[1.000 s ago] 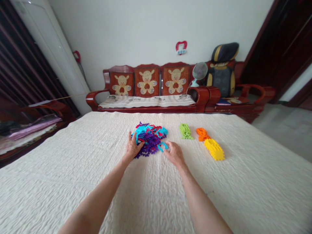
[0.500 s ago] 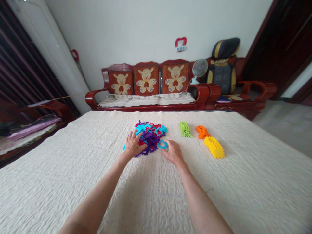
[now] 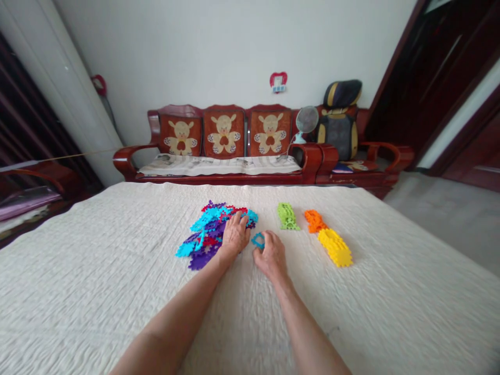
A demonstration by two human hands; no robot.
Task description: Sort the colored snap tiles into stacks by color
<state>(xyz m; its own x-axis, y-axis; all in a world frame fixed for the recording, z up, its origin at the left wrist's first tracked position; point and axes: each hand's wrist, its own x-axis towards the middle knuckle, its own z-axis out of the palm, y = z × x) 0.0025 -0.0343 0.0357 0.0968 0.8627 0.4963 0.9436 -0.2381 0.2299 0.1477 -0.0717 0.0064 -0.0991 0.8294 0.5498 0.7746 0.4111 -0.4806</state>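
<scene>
A loose pile of notched plastic pieces [image 3: 213,227] in purple, light blue and red spreads over the quilted cover [image 3: 156,312]. On the pile's right side lies my left hand [image 3: 235,233], palm down, with its fingers stretched out. My right hand [image 3: 271,255] is just to the right of it, thumb and fingers curled around a blue openwork piece [image 3: 258,240] at the cover's surface. Part of that piece is hidden by the fingers.
To the right lie a row of green pieces [image 3: 287,216], an orange bunch [image 3: 314,221] and a yellow row [image 3: 335,248], the last two touching. Beyond the covered table stand a wooden sofa [image 3: 219,178] and a small fan [image 3: 307,120].
My left hand has moved right across the pile, and the purple pieces lie more spread out toward the left. My right hand stays at the blue piece. The camera view has shifted slightly.
</scene>
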